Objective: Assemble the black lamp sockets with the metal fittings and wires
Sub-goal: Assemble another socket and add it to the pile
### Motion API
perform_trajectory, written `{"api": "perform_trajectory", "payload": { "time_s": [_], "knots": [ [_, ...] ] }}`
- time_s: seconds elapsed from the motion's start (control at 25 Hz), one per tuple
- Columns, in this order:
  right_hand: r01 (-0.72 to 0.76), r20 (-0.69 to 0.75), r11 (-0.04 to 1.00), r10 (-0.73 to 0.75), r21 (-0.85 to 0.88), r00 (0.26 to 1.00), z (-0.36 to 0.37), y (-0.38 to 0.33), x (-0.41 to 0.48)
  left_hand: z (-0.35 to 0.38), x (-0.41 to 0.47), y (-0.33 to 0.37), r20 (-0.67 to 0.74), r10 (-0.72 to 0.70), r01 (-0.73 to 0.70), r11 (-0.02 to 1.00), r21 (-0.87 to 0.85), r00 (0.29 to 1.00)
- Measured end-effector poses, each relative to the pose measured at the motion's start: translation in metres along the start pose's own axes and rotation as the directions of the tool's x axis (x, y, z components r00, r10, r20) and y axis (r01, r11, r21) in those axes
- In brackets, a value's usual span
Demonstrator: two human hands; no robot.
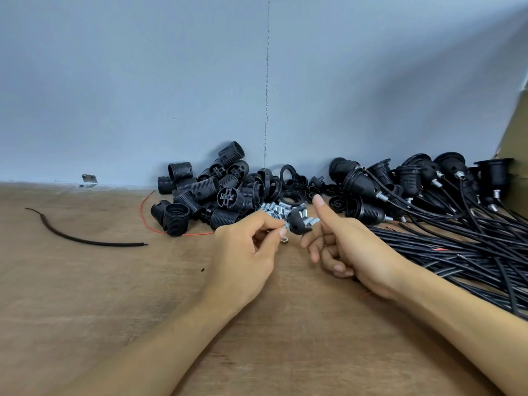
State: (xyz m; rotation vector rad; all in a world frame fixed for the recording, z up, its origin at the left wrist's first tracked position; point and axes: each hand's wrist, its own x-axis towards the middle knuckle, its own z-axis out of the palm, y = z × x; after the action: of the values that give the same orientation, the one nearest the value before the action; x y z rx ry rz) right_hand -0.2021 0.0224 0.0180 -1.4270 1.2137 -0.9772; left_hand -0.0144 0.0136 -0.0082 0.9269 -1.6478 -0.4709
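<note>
While left hand (243, 252) pinches socket cap (297, 224) — right hand (351, 247) just beside.

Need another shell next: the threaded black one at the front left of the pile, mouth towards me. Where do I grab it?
Grip the threaded shell across its ribbed side wall, coming from the front left over the bare table. The pile crowds its back and right, and a red wire runs past its base, so lifting straight up looks safest.
</note>
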Motion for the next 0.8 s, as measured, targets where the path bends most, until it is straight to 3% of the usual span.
{"api": "perform_trajectory", "payload": {
  "time_s": [0.28,0.52,0.8],
  "knots": [
    [0.102,0.064,0.979,-0.115,0.179,0.991,-0.009,-0.0033,0.0015,0.0003,-0.0006,0.0007,0.036,-0.036,0.037,0.999,-0.02,0.999],
    [0.066,0.095,0.995,-0.059,-0.069,0.994,-0.0065,-0.0034,-0.0025,-0.001,-0.0004,0.002,0.005,-0.041,0.041,0.999,-0.029,0.999],
    [0.098,0.127,0.99,-0.11,0.099,0.986,-0.008,-0.0031,-0.0031,-0.0009,0.003,-0.0017,0.003,-0.09,0.09,0.995,-0.044,0.996]
  ]
}}
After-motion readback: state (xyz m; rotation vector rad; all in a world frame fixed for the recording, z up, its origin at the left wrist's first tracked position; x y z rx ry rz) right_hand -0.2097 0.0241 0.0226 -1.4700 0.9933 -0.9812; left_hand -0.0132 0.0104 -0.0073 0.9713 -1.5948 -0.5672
